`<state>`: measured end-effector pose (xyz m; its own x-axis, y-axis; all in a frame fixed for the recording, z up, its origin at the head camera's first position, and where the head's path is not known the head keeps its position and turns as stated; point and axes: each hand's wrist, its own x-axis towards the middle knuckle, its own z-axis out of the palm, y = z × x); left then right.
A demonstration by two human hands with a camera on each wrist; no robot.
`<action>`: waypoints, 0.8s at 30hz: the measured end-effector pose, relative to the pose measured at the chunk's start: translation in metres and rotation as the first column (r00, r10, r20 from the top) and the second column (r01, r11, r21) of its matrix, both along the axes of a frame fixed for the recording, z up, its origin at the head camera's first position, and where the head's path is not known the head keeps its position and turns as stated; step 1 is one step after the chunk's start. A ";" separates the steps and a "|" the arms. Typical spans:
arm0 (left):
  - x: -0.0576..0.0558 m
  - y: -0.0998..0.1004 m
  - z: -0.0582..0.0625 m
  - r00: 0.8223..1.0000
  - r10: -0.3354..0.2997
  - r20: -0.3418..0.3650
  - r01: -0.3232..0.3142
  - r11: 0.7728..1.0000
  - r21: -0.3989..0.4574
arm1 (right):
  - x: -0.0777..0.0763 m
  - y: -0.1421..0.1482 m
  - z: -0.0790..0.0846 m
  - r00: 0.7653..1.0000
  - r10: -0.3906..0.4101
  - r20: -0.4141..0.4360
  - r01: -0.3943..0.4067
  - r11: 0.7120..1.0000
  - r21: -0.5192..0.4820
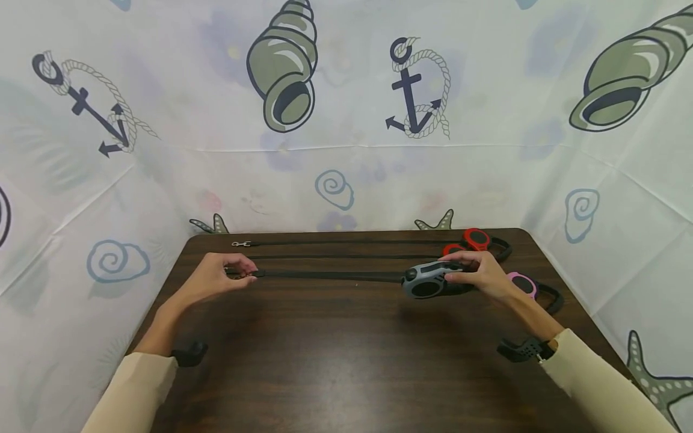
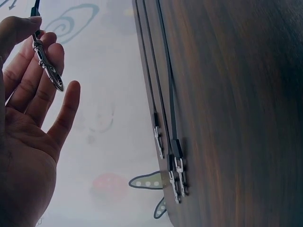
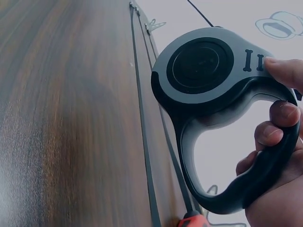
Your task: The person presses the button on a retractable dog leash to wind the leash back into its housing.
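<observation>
My right hand [image 1: 484, 278] grips the black loop handle of a grey and black retractable dog leash [image 1: 425, 282]. In the right wrist view the fingers curl through the handle [image 3: 274, 165], with the thumb on the grey casing [image 3: 199, 94]. A dark leash cord [image 1: 330, 275] stretches from the casing across to my left hand [image 1: 213, 279]. There the thumb and fingertips pinch the cord's end, and a silver snap clip [image 2: 51, 71] hangs beside the fingers in the left wrist view. Both hands are held above the table.
Behind and beside my right hand lie two red retractable leashes [image 1: 477, 239] and a pink one [image 1: 522, 284]. Their cords run left over the brown table [image 1: 335, 361], ending in silver clips [image 2: 179, 165]. A white printed cloth [image 1: 357, 108] surrounds the table's back and sides.
</observation>
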<state>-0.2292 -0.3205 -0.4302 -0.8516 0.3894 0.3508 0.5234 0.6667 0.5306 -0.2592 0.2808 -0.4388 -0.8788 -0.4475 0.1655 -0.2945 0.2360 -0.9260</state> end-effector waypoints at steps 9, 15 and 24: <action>-0.002 0.011 -0.003 0.999 -0.021 0.028 0.021 0.999 0.028 | 0.003 -0.008 0.002 0.999 0.007 0.047 -0.006 1.000 -0.019; -0.002 0.017 -0.002 0.999 -0.033 0.032 0.032 0.999 0.033 | 0.004 -0.014 0.002 0.998 0.018 0.058 -0.016 0.999 -0.031; -0.003 0.027 -0.002 0.998 -0.060 0.022 0.059 0.997 0.053 | 0.004 -0.022 0.002 0.998 -0.002 0.069 0.004 1.000 -0.028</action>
<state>-0.2327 -0.2939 -0.4320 -0.8357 0.4211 0.3525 0.5484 0.6059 0.5763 -0.2557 0.2583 -0.4365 -0.8899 -0.4410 0.1163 -0.2286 0.2108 -0.9504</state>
